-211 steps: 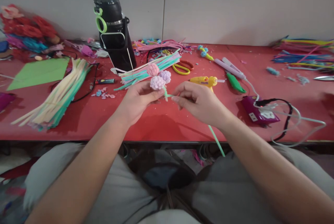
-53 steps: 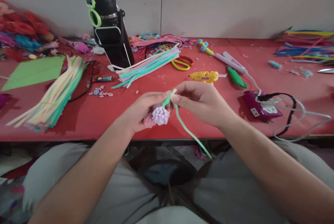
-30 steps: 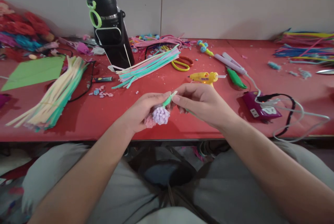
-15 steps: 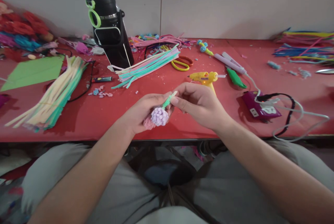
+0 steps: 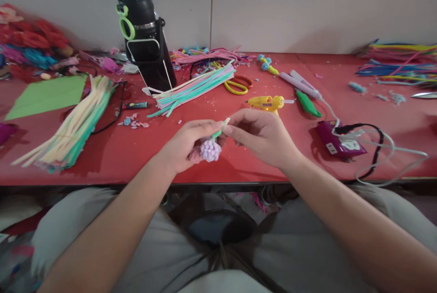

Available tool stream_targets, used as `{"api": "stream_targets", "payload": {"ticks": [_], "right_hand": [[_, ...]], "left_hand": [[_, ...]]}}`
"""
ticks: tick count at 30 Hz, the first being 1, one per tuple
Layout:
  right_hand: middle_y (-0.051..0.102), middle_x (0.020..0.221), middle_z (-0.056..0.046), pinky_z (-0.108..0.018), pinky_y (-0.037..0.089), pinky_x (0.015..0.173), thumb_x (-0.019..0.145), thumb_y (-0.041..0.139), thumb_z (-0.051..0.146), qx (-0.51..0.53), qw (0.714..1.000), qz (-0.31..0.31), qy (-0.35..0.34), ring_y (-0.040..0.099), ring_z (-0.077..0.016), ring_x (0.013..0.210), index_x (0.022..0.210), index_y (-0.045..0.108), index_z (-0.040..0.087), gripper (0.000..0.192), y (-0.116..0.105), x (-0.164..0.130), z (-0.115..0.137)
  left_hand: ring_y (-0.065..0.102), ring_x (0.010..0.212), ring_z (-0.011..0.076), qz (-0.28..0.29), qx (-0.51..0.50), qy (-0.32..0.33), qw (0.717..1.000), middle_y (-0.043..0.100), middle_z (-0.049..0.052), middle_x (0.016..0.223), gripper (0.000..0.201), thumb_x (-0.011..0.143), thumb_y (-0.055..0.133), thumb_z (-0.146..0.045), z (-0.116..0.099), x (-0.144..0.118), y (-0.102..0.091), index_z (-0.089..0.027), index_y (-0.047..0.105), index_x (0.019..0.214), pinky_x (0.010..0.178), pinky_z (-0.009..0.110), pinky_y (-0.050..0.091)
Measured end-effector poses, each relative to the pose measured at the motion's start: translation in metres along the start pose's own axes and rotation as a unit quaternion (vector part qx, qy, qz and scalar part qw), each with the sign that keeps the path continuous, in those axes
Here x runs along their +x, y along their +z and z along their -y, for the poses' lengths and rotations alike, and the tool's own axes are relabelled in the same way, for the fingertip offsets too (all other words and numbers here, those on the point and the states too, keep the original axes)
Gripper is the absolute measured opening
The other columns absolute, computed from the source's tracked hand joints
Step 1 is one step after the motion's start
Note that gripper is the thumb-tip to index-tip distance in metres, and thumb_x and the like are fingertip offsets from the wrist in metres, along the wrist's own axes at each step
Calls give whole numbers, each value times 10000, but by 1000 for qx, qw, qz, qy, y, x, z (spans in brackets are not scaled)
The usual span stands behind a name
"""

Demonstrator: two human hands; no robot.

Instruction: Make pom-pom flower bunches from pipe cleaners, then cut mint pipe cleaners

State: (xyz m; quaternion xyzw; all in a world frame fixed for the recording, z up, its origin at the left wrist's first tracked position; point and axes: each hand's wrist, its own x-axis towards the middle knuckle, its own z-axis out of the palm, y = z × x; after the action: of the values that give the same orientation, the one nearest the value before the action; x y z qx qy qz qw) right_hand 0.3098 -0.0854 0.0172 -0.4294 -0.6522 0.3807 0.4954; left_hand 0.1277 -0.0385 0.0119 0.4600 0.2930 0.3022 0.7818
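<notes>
Over the near edge of the red table (image 5: pixel 307 165), the left hand (image 5: pixel 186 145) is clenched around the pompoms (image 5: pixel 210 151) while the right hand (image 5: pixel 261 138) pinches the green stem (image 5: pixel 220 129), where tight, even twists probably hold best.

Looked like a hobby craft workshop to me. The red counter (image 5: pixel 341 110) sat against a plain wall and was buried in pipe cleaners (image 5: pixel 194 88), with more bundles (image 5: pixel 68 124) on the left and a bright stack (image 5: pixel 399 63) far right. There was also a glue gun (image 5: pixel 266 102), scissors (image 5: pixel 237 85), green paper (image 5: pixel 48 95) and fuzzy trimmings scattered everywhere.
</notes>
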Motion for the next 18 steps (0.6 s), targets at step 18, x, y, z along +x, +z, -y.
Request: {"api": "stream_targets", "payload": {"ticks": [18], "right_hand": [[687,727,-17,-265,453,583,871,710,336,-49,997,-35,41,565,-117,618,813,702,162,184,2,2,-4]], "left_hand": [[507,431,75,-117,231,125,958,654,1,625,211,807,770,-389,0,-4,0,-185,738,851,359,198,321]]}}
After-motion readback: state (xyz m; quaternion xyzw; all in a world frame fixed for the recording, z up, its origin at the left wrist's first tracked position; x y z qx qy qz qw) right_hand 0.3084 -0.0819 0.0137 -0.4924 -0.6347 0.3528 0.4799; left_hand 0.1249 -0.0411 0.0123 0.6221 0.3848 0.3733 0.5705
